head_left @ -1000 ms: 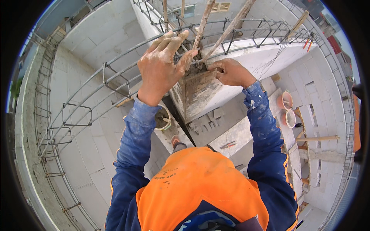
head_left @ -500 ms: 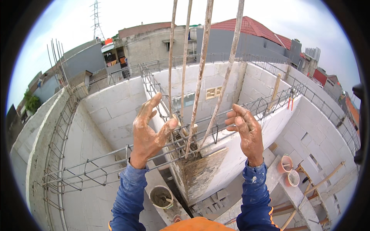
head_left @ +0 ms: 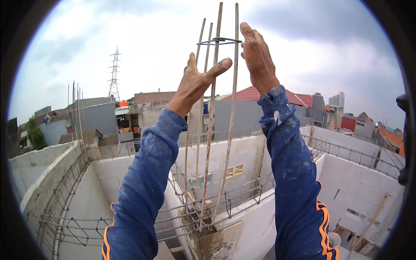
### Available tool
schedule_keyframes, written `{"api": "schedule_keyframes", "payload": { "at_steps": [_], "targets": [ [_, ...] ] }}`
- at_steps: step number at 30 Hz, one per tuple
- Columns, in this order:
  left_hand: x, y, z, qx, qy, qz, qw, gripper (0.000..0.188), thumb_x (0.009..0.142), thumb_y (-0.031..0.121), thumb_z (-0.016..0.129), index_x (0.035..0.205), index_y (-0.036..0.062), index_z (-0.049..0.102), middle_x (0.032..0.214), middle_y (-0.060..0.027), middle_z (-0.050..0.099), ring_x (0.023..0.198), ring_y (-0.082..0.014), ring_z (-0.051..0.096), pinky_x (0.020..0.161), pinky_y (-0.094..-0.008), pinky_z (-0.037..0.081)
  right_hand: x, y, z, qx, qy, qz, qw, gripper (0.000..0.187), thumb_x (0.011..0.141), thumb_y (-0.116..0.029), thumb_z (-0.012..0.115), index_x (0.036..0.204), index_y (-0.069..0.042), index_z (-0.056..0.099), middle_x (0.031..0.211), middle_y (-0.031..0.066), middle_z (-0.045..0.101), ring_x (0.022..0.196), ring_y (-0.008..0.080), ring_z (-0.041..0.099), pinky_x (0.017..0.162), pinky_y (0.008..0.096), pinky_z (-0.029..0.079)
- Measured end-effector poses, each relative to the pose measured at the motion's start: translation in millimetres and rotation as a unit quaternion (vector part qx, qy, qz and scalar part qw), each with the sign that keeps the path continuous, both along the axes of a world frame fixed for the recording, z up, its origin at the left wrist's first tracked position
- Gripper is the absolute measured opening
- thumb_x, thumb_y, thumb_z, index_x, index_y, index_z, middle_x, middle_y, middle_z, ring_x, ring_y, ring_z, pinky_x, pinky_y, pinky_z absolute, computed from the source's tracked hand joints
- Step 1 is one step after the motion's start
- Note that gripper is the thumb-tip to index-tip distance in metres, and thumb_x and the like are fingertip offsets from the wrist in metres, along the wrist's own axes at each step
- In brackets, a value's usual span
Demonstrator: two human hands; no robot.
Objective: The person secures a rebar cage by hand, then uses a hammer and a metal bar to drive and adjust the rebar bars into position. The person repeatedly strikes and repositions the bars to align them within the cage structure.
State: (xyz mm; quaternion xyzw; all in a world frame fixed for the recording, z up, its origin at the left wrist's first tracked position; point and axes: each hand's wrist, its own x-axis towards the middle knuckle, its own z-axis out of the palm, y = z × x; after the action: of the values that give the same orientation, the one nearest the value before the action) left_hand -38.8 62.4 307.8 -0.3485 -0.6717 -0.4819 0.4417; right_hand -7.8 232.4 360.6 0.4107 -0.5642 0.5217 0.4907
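Several upright steel rods (head_left: 210, 130) rise from the corner of a wall, and a thin wire stirrup (head_left: 228, 40) rings them near their tops. My left hand (head_left: 197, 84) is raised on the left side of the rods, its thumb stretched toward them and nothing visible in it. On their other side, my right hand (head_left: 258, 60) is up beside the rightmost rod, fingers extended, its fingertips near the stirrup's right end. Whether either hand touches a rod cannot be made out. Both hands are smeared with pale dust or mortar.
Horizontal rebar cages (head_left: 82, 229) run along the wall tops and meet at the rods' base. White block walls (head_left: 143, 171) enclose spaces below. A wooden board (head_left: 225, 242) covers the corner's near face. A bucket (head_left: 334, 239) shows low at right; houses and a lattice tower (head_left: 114, 73) stand beyond.
Both hands have risen from near the rods' lower part toward their tops. The view has tilted upward, bringing the stirrup and more sky into sight.
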Motion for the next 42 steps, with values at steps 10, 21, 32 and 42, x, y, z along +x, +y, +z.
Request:
{"api": "schedule_keyframes", "payload": {
  "at_steps": [10, 21, 32, 42],
  "targets": [
    [2, -10, -23, -0.068, -0.115, -0.026, 0.991, 0.133, 0.053, 0.088, 0.071, 0.142, -0.0081, 0.050, 0.155, -0.0453, 0.002, 0.144, -0.0633, 0.011, 0.114, -0.0749, 0.012, -56, -6, 3, 0.145, -0.049, 0.202, 0.967, 0.126, 0.080, -0.081, 0.055, 0.159, -0.001, -0.001, 0.155, 0.0447, -0.005, 0.143, 0.0653, 0.007, 0.114, 0.0732, 0.017],
    [0, -16, -51, -0.062, -0.124, -0.038, 0.990, 0.111, 0.063, 0.081, 0.073, 0.125, -0.0099, 0.063, 0.121, -0.0316, 0.065, 0.113, -0.0416, 0.067, 0.121, -0.0543, 0.025, -94, -26, -148, 0.146, -0.175, 0.490, 0.842, 0.137, 0.077, -0.081, 0.062, 0.154, 0.012, -0.004, 0.156, 0.0431, 0.009, 0.151, 0.0490, 0.008, 0.121, 0.0620, 0.008],
    [9, -12, -50, -0.009, -0.147, 0.006, 0.989, 0.136, 0.058, 0.082, 0.075, 0.139, -0.0204, 0.039, 0.128, -0.0459, 0.047, 0.131, -0.0569, 0.045, 0.107, -0.0626, 0.041, -102, -47, -149, 0.086, -0.146, 0.410, 0.896, 0.119, 0.077, -0.072, 0.069, 0.155, -0.002, 0.012, 0.148, 0.0288, 0.036, 0.144, 0.0388, 0.034, 0.115, 0.0550, 0.032],
    [-3, -7, -31, -0.037, -0.166, -0.021, 0.985, 0.075, 0.066, 0.054, 0.085, 0.104, -0.0097, 0.072, 0.111, -0.0365, 0.061, 0.092, -0.0402, 0.071, 0.072, -0.0364, 0.062, -108, -52, -148, 0.081, -0.147, 0.389, 0.906, 0.098, 0.083, -0.071, 0.064, 0.145, -0.004, 0.029, 0.130, 0.0204, 0.048, 0.122, 0.0298, 0.050, 0.105, 0.0498, 0.041]
  ]
}}
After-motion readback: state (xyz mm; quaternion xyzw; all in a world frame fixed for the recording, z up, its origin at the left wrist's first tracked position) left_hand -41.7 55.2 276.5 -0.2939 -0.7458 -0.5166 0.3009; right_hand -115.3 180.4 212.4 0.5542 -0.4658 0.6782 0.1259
